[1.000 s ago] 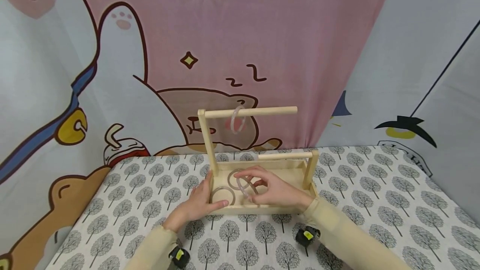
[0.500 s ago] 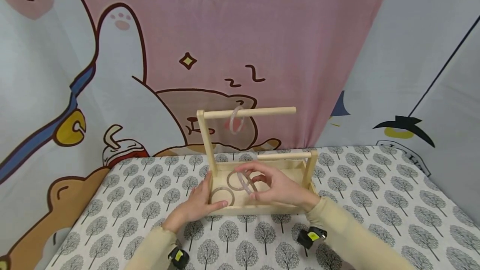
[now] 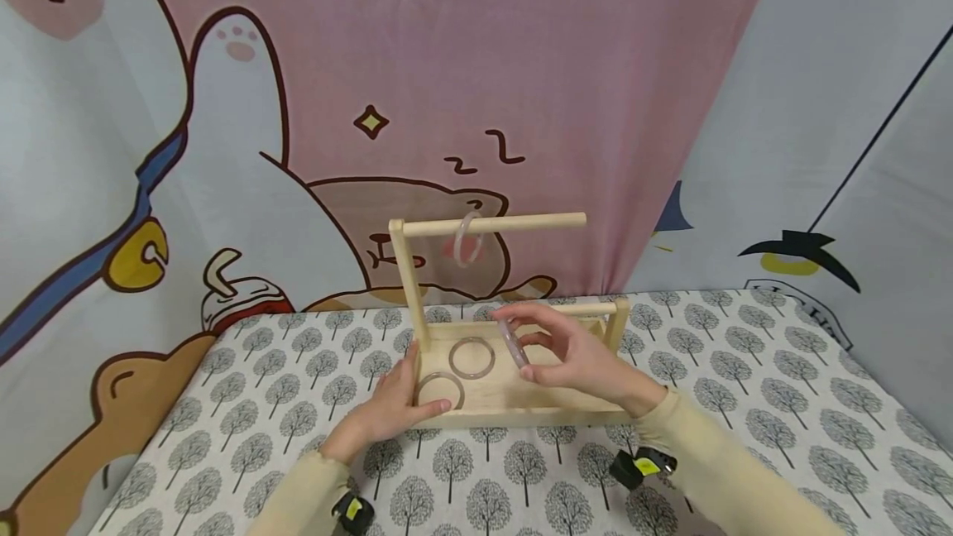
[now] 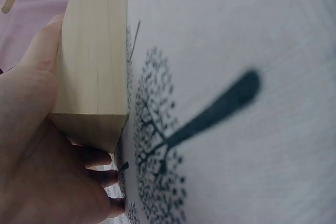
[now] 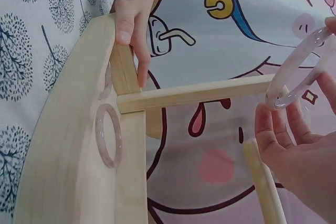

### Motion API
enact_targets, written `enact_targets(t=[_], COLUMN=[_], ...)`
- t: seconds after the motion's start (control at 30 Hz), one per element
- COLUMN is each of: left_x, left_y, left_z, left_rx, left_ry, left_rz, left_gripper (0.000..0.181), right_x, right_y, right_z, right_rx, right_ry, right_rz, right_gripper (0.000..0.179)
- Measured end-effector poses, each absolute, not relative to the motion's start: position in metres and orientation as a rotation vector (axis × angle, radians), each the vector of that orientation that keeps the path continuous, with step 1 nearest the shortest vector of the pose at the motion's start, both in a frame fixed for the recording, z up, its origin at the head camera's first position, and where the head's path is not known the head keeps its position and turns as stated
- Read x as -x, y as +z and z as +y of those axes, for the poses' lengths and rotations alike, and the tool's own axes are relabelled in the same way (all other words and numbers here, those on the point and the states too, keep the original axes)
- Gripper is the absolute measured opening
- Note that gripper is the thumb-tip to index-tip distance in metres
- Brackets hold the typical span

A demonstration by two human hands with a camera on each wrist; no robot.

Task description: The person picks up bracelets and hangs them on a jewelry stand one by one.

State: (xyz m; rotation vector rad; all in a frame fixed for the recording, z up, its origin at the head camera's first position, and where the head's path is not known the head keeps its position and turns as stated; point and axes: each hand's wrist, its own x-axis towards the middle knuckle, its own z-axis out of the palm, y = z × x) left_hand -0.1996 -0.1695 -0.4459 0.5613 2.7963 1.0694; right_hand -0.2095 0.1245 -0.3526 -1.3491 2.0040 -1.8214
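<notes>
In the head view, my right hand [image 3: 569, 354] pinches a translucent pale pink bangle [image 3: 512, 343] between thumb and fingers, above the tray of a wooden bangle stand [image 3: 521, 417]. The right wrist view shows the same bangle [image 5: 294, 69] tilted in the fingertips. My left hand [image 3: 390, 399] grips the stand's front left corner, thumb over the front rim and fingers along the side; the left wrist view has this hand [image 4: 31, 129] round the wooden end [image 4: 94, 51]. Inside the tray lie two bangles, one farther back [image 3: 472, 377] and one near the left thumb [image 3: 441, 374].
Another bangle [image 3: 460, 248] hangs on the stand's upper bar [image 3: 536, 222], whose right end is free. A lower bar [image 3: 596, 308] reaches left from the right post [image 3: 617, 325]. Tree-patterned cloth [image 3: 298, 428] lies under the stand; a printed curtain [image 3: 566, 106] hangs behind.
My right hand has moved right and slightly up with the bangle, uncovering the farther bangle in the tray. My left hand keeps its place on the stand.
</notes>
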Motion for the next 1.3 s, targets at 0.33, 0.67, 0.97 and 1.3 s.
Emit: enact_targets(t=[0.33, 0.67, 0.97, 1.3], left_x=[0.199, 0.200, 0.200, 0.200], left_y=[-0.447, -0.448, -0.448, -0.447], left_z=[-0.169, -0.170, -0.170, -0.169], left_rx=[-0.529, -0.529, -0.552, -0.550], left_ry=[1.050, 1.032, 1.048, 1.043], left_rz=[2.795, 2.806, 2.805, 2.803], left_gripper=[0.110, 0.110, 0.108, 0.108], right_x=[0.213, 0.217, 0.219, 0.226], right_y=[-0.352, -0.350, -0.341, -0.331], right_z=[0.146, 0.158, 0.173, 0.188], right_rx=[1.300, 1.291, 1.192, 1.005], right_ry=[-1.869, -1.914, -1.961, -1.970], right_rz=[2.089, 2.073, 2.125, 2.230], right_gripper=[0.068, 0.067, 0.068, 0.072])
